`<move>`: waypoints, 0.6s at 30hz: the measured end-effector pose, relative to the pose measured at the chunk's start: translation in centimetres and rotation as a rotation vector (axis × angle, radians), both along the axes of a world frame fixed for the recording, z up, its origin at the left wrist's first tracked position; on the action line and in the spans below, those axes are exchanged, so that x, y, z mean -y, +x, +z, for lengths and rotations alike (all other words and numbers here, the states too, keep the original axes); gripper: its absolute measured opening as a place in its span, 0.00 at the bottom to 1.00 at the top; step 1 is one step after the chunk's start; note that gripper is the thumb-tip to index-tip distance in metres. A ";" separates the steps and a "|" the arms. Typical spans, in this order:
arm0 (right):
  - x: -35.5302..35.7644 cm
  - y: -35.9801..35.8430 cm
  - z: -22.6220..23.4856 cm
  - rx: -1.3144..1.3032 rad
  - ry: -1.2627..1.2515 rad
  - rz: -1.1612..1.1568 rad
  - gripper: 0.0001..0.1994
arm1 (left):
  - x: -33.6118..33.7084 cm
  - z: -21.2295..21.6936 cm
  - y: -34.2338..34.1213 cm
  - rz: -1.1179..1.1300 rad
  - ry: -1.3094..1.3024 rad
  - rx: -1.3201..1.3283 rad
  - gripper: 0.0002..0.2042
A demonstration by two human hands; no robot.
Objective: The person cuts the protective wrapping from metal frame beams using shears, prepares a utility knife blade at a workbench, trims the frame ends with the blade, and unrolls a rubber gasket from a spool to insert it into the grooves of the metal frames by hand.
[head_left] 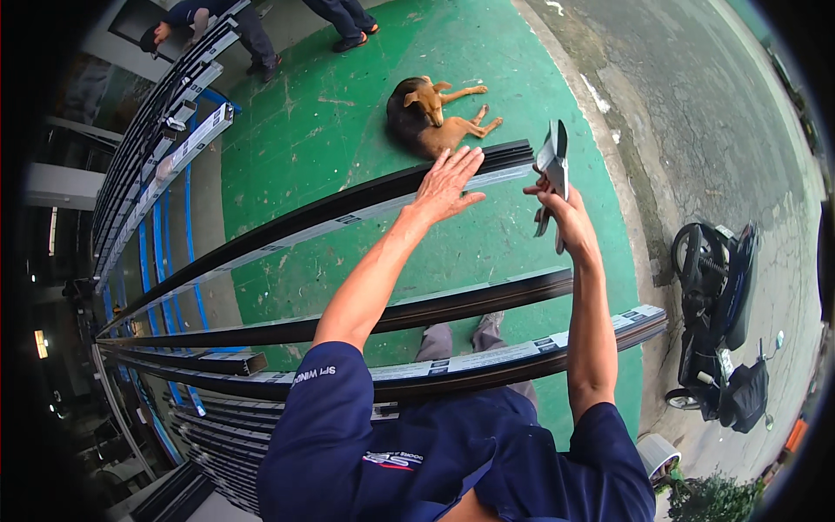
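My left hand (445,187) lies flat with fingers stretched over a long dark metal profile (348,202), near its far end. Pale protective film with printed labels runs along the side of this bar. Just beyond the bar's end, my right hand (570,216) is wrapped round a silver plier-like hand tool (551,157). Its broad head points away from me, and two handle ends stick out below my fingers. The tool is apart from the profile; its exact kind cannot be made out.
A brown and black dog (426,117) lies on the green floor (304,113) behind the bar. More long profiles (487,300) cross nearer my body. Blue-edged racks (165,235) stand left. A person (187,22) bends at the upper left. A motorcycle (718,322) is parked right.
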State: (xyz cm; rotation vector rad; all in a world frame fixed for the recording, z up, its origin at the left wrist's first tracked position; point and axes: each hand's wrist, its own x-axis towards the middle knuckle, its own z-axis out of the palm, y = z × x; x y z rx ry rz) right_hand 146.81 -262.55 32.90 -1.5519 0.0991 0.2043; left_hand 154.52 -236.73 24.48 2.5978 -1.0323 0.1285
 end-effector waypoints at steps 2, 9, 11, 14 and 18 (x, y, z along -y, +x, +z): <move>-2.1 5.1 -1.0 -0.020 -0.380 -0.008 0.17 | 0.1 0.0 -0.3 0.021 -0.014 -0.028 0.39; -5.6 8.7 -3.0 0.134 -0.859 0.074 0.13 | -1.4 0.0 -1.2 0.080 -0.058 -0.050 0.40; -6.2 8.7 -2.9 0.132 -0.975 0.065 0.13 | -2.4 0.3 -1.6 0.102 -0.056 -0.059 0.39; -6.0 9.4 -4.5 0.175 -1.135 0.095 0.13 | -7.2 -0.1 -3.2 0.206 -0.103 -0.091 0.38; -6.6 10.1 -5.0 0.154 -1.186 0.100 0.15 | -19.6 0.1 -7.2 0.374 -0.048 -0.023 0.37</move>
